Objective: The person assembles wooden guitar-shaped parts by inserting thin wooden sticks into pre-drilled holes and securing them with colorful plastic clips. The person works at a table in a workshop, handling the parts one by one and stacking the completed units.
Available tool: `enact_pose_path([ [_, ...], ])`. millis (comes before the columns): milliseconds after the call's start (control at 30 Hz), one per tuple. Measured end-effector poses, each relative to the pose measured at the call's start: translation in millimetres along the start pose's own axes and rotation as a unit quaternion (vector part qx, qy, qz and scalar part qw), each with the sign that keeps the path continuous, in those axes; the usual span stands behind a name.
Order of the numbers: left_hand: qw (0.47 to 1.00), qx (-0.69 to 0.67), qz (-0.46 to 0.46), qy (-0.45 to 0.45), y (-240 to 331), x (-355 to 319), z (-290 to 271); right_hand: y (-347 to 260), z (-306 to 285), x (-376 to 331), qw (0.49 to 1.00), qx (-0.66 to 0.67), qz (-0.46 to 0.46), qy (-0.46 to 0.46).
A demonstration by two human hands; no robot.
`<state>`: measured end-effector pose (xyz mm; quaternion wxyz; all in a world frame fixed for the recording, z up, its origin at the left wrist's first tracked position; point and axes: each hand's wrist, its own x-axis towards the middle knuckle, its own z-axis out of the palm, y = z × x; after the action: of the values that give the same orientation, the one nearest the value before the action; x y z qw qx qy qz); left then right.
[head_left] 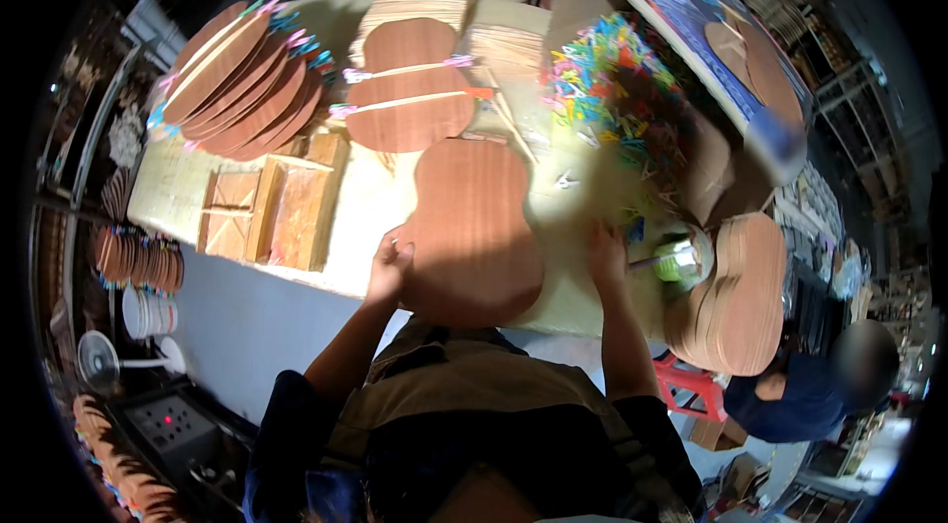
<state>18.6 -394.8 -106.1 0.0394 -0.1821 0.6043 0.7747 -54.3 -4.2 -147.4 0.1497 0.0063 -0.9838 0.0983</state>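
Note:
A thin reddish-brown wooden board (474, 227), cut in the outline of a guitar body, lies at the near edge of the table in front of me. My left hand (390, 269) grips its left edge, thumb on top. To the right of the board, apart from it, my right hand (606, 251) is over the table, its fingers blurred and shadowed. Close to that hand stands a can (681, 258) with a green label, a stick-like handle beside it. Beyond the board lie overlapping guitar-shaped boards (410, 118) with light wood strips across them, pinched by coloured clips.
A large heap of coloured plastic clips (617, 79) spills beside a cardboard box at the right. Clipped boards (247, 83) fan out at the far left, behind a wooden frame (272, 202). Guitar-shaped boards (741, 296) stack at the right, near another person (800, 395).

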Motion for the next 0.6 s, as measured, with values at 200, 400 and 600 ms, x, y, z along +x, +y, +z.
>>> enact_pose_path([
  [200,0.942,0.187,0.226,0.163,9,43,-30,-5,-3,9,0.994,0.044,0.011,-0.097],
  [400,0.841,-0.082,0.203,0.495,41,156,-175,-24,-8,12,0.993,0.045,0.004,-0.112],
  [600,0.854,-0.280,-0.016,0.439,64,207,-185,9,20,11,0.993,-0.034,-0.056,-0.102],
])
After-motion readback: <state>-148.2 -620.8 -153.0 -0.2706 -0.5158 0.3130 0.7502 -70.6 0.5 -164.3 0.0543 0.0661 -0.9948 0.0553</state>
